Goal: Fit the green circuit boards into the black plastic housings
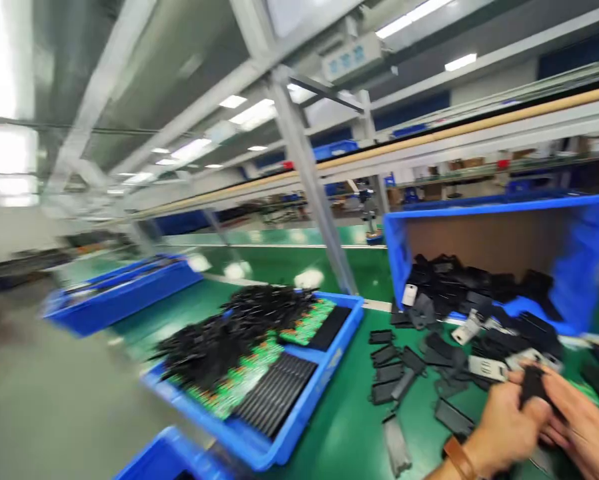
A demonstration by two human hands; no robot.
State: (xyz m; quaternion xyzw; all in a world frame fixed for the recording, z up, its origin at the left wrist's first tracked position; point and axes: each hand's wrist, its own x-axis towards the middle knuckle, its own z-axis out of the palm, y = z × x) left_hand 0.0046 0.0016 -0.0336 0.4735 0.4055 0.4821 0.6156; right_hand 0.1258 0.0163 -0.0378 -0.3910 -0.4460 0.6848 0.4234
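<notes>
At the lower right, my left hand [504, 423], with a brown band at the wrist, has its thumb and fingers closed on a small black plastic part [532, 385]. My right hand [577, 407] grips the same part from the other side, its fingers partly hidden behind it. Around the hands lie loose black plastic covers [452, 417] and a few white rectangular pieces [487, 367] on the green table [349, 407]. A grey-black cover [395, 443] lies by itself to the left of my left hand.
A tipped blue bin [582, 267] spills black parts behind my hands. To the left, a blue tray [324, 380] holds green circuit boards [252, 373] with black wires [214, 343]. Another blue bin [129, 303] stands farther left; a metal post [312, 180] rises behind the tray.
</notes>
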